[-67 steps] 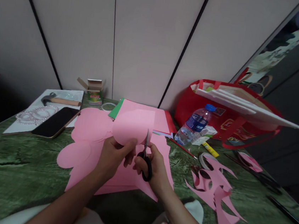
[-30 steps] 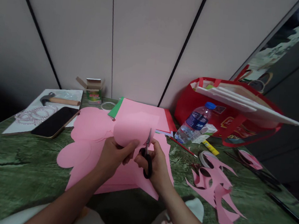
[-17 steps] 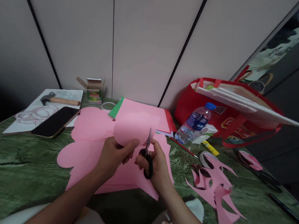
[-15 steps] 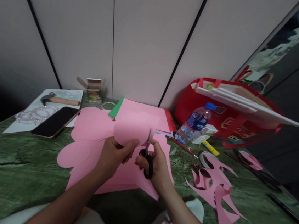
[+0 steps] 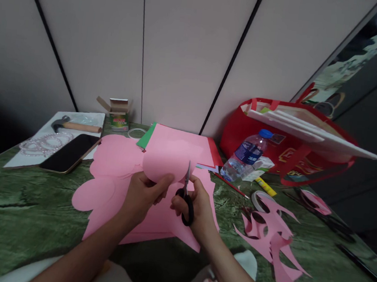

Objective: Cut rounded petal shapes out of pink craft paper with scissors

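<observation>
My left hand (image 5: pixel 145 195) pinches the lower edge of a curled pink paper sheet (image 5: pixel 164 161), thumb in front. To its right, my right hand (image 5: pixel 198 202) grips black-handled scissors (image 5: pixel 187 203), fingers in the loops. The narrow metal blades point up and lie at the sheet's right side; whether they are parted I cannot tell. Beneath both hands, more pink paper (image 5: pixel 107 204) covers the table, some of it with rounded, cut edges. Behind the held sheet lies a stack of pink, red and green paper (image 5: pixel 182 140).
Pink offcuts (image 5: pixel 276 235) and a tape roll (image 5: pixel 259 201) lie on the right, near a water bottle (image 5: pixel 245 156), a yellow tube (image 5: pixel 265 186) and a red bag (image 5: pixel 244 120). At left are a phone (image 5: pixel 70 153), a hammer (image 5: pixel 78 127) and a small open box (image 5: pixel 119 118).
Almost nothing differs. The held sheet has shifted very slightly to the left, and both hands keep their grips.
</observation>
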Motion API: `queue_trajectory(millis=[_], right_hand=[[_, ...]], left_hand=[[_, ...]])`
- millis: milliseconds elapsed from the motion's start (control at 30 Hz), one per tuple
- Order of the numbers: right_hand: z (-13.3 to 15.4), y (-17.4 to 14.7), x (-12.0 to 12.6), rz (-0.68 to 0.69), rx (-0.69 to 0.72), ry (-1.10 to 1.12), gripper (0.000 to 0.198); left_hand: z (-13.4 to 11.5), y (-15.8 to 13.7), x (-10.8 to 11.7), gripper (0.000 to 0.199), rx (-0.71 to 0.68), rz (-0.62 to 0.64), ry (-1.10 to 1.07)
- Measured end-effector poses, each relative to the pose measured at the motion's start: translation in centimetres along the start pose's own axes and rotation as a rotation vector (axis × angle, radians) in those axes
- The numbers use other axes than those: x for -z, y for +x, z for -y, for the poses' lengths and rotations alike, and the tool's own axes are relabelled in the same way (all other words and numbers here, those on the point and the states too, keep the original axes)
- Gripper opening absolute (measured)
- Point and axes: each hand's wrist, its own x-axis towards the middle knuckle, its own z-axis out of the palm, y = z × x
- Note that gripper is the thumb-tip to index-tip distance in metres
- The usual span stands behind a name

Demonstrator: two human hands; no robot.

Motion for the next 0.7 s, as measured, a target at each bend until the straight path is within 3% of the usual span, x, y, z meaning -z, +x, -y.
queue_trajectory(millis=[500,700], right_hand=[[-0.40,0.00,-0.03,0.044,0.009,0.003,0.052],[-0.76,0.01,-0.19,0.103,0.013,0.093,0.060]], left_hand=[[0.08,0.02,0.05,0.036,-0.028,0.040,-0.131],[0.02,0.04,0.01,0.041,-0.006,-0.016,-0.037]])
